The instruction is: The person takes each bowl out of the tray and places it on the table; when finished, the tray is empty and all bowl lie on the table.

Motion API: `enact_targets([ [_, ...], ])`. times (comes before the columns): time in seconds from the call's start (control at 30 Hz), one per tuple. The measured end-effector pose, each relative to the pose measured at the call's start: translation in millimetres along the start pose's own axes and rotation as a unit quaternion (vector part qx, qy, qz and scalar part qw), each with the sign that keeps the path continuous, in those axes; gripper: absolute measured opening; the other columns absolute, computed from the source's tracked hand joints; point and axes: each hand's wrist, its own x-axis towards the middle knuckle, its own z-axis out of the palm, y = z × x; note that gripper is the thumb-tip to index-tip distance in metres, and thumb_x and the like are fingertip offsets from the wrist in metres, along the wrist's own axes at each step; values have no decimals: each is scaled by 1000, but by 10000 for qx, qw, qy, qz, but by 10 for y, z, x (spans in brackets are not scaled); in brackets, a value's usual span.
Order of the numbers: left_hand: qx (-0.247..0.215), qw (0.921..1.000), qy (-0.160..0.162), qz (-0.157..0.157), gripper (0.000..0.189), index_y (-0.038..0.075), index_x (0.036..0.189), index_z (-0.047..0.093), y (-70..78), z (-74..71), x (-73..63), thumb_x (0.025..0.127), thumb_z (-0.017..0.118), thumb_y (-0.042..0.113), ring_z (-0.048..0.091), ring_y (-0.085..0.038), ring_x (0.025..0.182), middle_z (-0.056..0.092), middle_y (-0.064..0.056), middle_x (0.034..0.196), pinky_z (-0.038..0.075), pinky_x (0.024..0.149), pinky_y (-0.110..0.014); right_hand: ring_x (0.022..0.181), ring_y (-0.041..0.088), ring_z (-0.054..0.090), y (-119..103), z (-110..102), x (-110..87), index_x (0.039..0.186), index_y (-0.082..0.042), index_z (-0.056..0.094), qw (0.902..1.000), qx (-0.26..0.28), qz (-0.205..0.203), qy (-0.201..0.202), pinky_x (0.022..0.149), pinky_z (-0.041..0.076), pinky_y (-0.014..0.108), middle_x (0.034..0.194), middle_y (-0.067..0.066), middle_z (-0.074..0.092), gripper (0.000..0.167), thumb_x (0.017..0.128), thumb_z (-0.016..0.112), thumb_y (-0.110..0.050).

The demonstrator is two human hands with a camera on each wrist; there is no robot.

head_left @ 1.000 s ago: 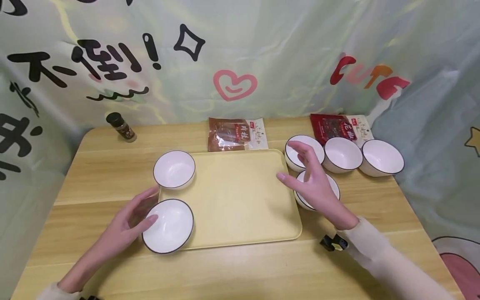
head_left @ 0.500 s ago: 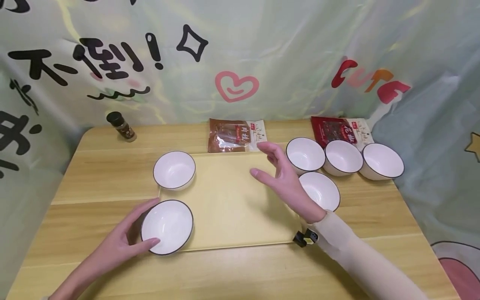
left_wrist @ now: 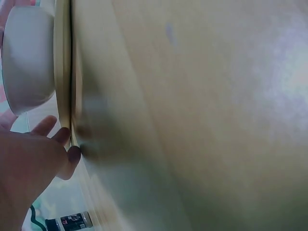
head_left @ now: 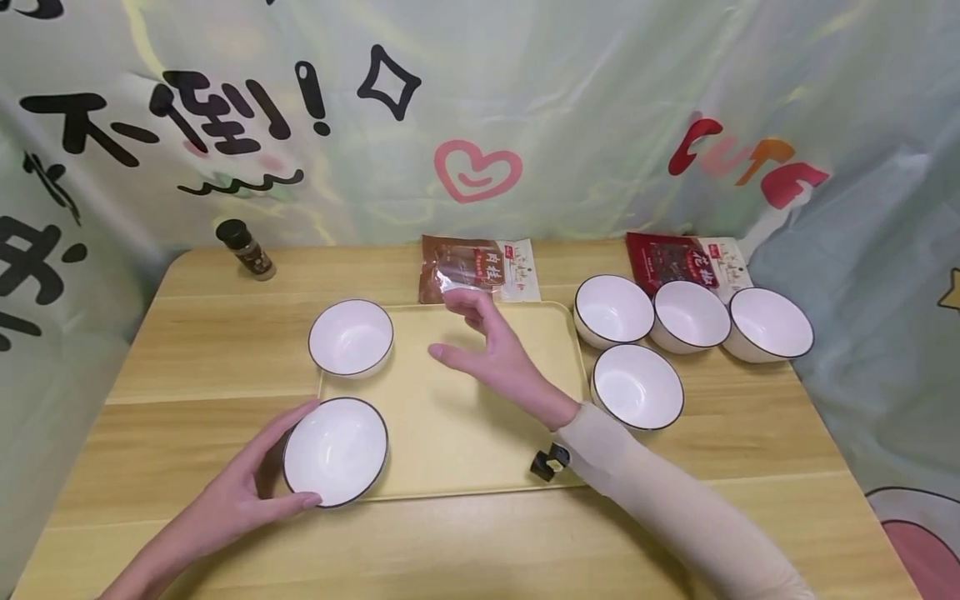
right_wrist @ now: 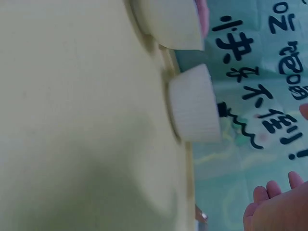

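At the tray's near left corner my left hand (head_left: 236, 496) curves around the side of a white dark-rimmed bowl (head_left: 336, 452), thumb at the near rim and fingers along the far left. In the left wrist view, the lower fingers of that hand (left_wrist: 33, 159) lie beside the tray edge below this bowl (left_wrist: 29, 57). A second white bowl (head_left: 350, 337) stands just behind it. Over the middle of the pale yellow tray (head_left: 480, 458) hovers my right hand (head_left: 502, 362), fingers loosely bent, holding nothing. Its wrist view shows the second bowl (right_wrist: 195, 103) on the tray's edge.
Right of the tray stand more white bowls: one nearer (head_left: 637, 386), and a row of a left (head_left: 613, 308), middle (head_left: 690, 314) and right bowl (head_left: 770, 322). Behind are a brown packet (head_left: 480, 271), a red packet (head_left: 686, 262) and a black-capped spice jar (head_left: 247, 250).
My right hand has moved left from above the right-hand bowls to over the tray. My left hand's thumb has shifted from over the near bowl down to its near rim. The bowls stay put.
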Motion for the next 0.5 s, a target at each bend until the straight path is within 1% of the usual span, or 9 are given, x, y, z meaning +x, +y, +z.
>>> enact_targets([
  [0.17,-154,9996,-87,-239,114,20,174,31,-11,6,-11,82,98,5,35,-5,150,33,-5,173,31,112,-10,146,21,46,61,194,115,159,-9,44,9991,-157,215,-343,124,34,38,157,1,50,80,93,88,-20],
  [0.23,-160,9993,-108,-327,116,21,174,29,-16,11,-17,82,98,7,33,-4,151,32,-4,174,29,112,-9,148,22,45,87,264,169,161,-9,42,9983,-182,274,-476,124,34,37,158,3,49,83,93,89,-21],
  [0.3,-143,9993,-126,-335,117,21,174,28,-11,13,-17,82,98,7,32,-4,151,31,-5,174,29,112,-9,149,23,43,106,329,222,163,-10,39,9975,-159,376,-584,125,33,38,161,7,47,87,93,90,-22],
  [0.33,-147,9991,-112,-382,117,22,174,29,-7,16,-16,82,99,8,32,-4,151,31,-3,174,29,111,-9,150,24,43,113,359,245,163,-11,38,9969,-116,447,-634,125,34,40,162,9,46,89,92,90,-23],
  [0.4,-125,9991,-119,-377,116,22,174,28,6,18,-10,82,98,9,32,-5,151,31,-4,174,29,111,-8,152,25,41,130,418,291,165,-11,34,9954,-53,619,-735,126,33,44,166,12,42,95,90,92,-23],
  [0.5,-122,9989,-121,-446,116,24,174,29,29,11,-4,83,99,11,32,-4,151,30,-3,174,29,111,-8,154,28,39,153,509,359,168,-12,30,9921,0,885,-885,126,34,48,169,13,36,104,87,94,-23],
])
